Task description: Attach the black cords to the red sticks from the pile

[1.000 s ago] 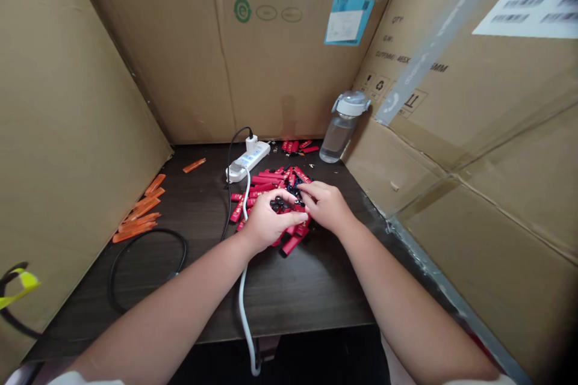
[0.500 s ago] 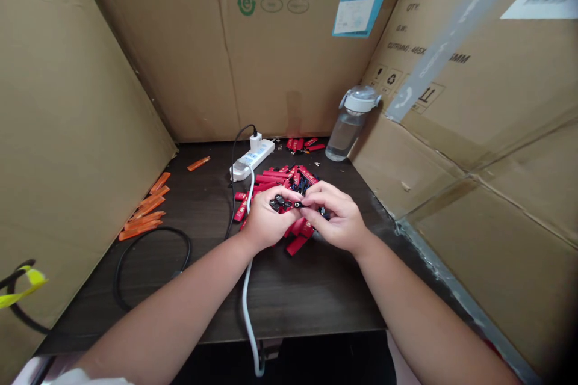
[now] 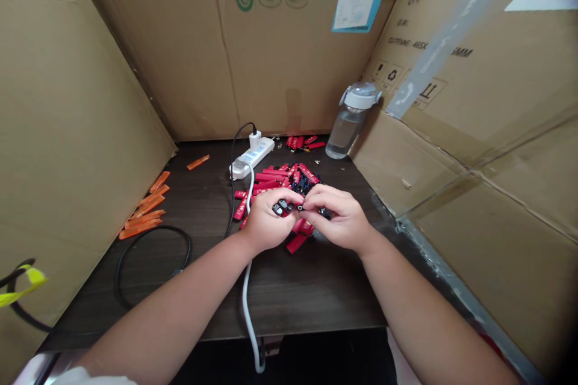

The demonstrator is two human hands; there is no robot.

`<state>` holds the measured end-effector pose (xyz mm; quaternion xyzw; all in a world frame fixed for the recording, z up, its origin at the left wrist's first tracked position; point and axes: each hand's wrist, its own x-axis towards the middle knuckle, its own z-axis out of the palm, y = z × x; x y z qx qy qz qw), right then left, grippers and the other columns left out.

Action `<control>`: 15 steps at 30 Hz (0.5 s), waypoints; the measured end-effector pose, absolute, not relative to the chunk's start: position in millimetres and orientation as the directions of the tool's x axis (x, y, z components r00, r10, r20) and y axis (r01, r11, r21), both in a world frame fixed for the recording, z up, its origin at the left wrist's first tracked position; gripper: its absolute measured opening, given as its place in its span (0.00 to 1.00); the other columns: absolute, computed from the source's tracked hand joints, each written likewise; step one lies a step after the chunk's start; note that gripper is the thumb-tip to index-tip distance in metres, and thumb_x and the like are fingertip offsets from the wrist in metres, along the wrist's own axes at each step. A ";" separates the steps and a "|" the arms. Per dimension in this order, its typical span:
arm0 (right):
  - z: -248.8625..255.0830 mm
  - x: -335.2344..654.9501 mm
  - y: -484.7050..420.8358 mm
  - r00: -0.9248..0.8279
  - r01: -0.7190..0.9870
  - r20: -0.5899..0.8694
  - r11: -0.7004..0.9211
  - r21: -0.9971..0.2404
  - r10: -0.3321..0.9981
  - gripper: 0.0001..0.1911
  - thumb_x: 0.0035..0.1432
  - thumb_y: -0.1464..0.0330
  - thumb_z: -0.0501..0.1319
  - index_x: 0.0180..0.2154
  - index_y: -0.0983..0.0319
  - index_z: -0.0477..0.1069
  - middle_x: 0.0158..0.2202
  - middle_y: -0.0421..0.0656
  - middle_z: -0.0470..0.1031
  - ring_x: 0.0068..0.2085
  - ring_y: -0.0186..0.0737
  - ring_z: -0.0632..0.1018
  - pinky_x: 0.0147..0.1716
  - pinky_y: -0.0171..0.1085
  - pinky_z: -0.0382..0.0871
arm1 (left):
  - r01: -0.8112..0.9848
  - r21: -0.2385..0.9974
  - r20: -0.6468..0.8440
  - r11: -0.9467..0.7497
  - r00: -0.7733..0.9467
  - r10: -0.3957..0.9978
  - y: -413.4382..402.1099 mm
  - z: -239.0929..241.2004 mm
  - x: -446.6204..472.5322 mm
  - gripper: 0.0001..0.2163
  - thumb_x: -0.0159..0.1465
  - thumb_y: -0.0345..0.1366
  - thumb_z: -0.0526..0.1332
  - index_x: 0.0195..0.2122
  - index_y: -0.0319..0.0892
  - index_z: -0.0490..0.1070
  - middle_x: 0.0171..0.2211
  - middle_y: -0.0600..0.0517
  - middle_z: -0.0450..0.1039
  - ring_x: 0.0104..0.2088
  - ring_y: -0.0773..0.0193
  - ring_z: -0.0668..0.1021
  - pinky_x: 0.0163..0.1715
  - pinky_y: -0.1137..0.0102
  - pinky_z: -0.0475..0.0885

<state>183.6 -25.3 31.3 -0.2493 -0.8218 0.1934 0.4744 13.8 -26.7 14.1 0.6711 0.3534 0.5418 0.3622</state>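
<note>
Frame centre: left hand [image 3: 267, 227] is cupped, fingers curled round small black parts [image 3: 282, 208]. Right hand [image 3: 339, 220] pinches a single black piece [image 3: 300, 207] against them. Both cover the near edge of the red sticks [image 3: 271, 179]. White cable [image 3: 246, 289] runs under the left wrist from the power strip [image 3: 251, 156]. Bottle [image 3: 350, 123] is upper right, orange strips [image 3: 144, 212] left, cardboard walls [image 3: 189, 60] all round.

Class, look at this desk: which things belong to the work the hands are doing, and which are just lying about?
In the work: left hand, right hand, small black parts held between them, pile of red pieces beneath.
Lying about: orange strips, power strip, water bottle, black cable.
</note>
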 end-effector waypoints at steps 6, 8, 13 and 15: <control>28.3 184.4 -24.1 -0.447 0.142 0.647 0.763 -0.630 0.618 0.04 0.54 0.75 0.63 0.28 0.63 0.71 0.28 0.43 0.70 0.30 0.35 0.72 0.30 0.36 0.68 | 0.105 0.715 0.652 -0.691 0.254 0.714 -20.9 7.6 9.6 0.09 0.51 0.22 0.62 0.31 0.41 0.74 0.32 0.49 0.78 0.33 0.63 0.80 0.35 0.69 0.74; 27.0 184.3 -24.0 -0.447 0.127 0.631 0.743 -0.657 0.634 0.05 0.54 0.76 0.63 0.28 0.63 0.71 0.29 0.42 0.70 0.30 0.35 0.72 0.31 0.36 0.68 | 0.109 0.685 0.678 -0.720 0.265 0.685 -20.4 8.9 8.7 0.09 0.51 0.22 0.61 0.31 0.41 0.74 0.31 0.49 0.78 0.32 0.63 0.79 0.35 0.69 0.74; 26.9 184.4 -25.5 -0.457 0.104 0.599 0.708 -0.698 0.658 0.05 0.54 0.76 0.64 0.28 0.63 0.71 0.29 0.42 0.70 0.30 0.35 0.72 0.29 0.35 0.67 | 0.122 0.624 0.723 -0.772 0.286 0.629 -20.5 12.9 7.3 0.09 0.51 0.21 0.61 0.31 0.40 0.73 0.31 0.48 0.78 0.31 0.63 0.79 0.34 0.69 0.74; 28.3 184.8 -26.1 -0.473 0.100 0.593 0.708 -0.699 0.652 0.05 0.53 0.76 0.64 0.27 0.63 0.71 0.29 0.42 0.69 0.29 0.34 0.71 0.28 0.35 0.65 | 0.136 0.596 0.731 -0.792 0.318 0.604 -20.0 13.1 6.2 0.10 0.51 0.21 0.60 0.31 0.40 0.73 0.31 0.49 0.78 0.31 0.64 0.79 0.33 0.70 0.74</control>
